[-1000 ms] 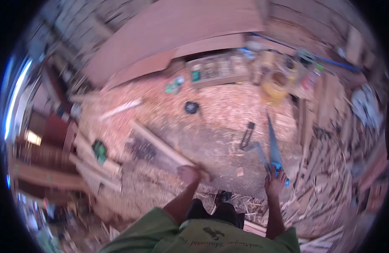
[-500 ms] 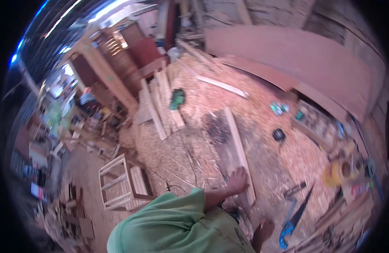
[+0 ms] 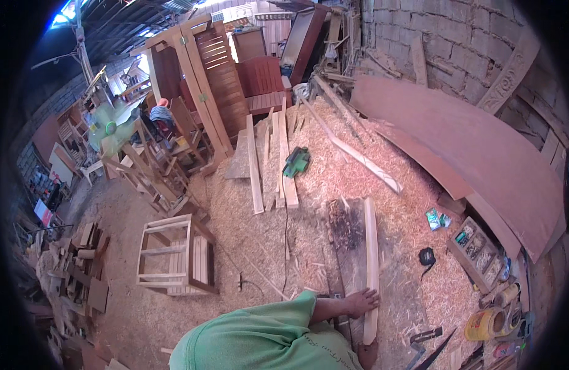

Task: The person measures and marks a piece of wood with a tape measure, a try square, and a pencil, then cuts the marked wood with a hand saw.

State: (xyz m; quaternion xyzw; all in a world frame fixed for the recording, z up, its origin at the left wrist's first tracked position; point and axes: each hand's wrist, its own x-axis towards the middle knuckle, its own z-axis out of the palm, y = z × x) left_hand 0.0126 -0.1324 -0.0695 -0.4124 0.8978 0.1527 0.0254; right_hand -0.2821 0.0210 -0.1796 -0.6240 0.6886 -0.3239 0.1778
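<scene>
A long pale wooden board (image 3: pixel 372 246) lies lengthwise in front of me on a dark work surface (image 3: pixel 343 253). My left hand (image 3: pixel 362 303) rests across the board's nearer part, its fingers spread over the wood. Close to the board's near end is what looks like my right hand (image 3: pixel 367 355). It is mostly cut off by my green shirt, and its fingers do not show clearly. To the right of that end lie a dark-bladed handsaw (image 3: pixel 437 353) and a dark metal tool (image 3: pixel 426 335). A black tape measure (image 3: pixel 426 256) sits further up.
Wood shavings cover the floor. A green power tool (image 3: pixel 296 161) rests on planks (image 3: pixel 255 166) ahead. A small wooden frame (image 3: pixel 176 254) stands left, a divided box (image 3: pixel 478 253) and yellow container (image 3: pixel 478 325) right. A large brown sheet (image 3: pixel 457 135) leans along the wall. Another person (image 3: pixel 162 114) sits far left.
My view has swung and tilted up, showing more of the workshop. My left hand stays on the board. The hand-like shape at the near end now sits closer to the board.
</scene>
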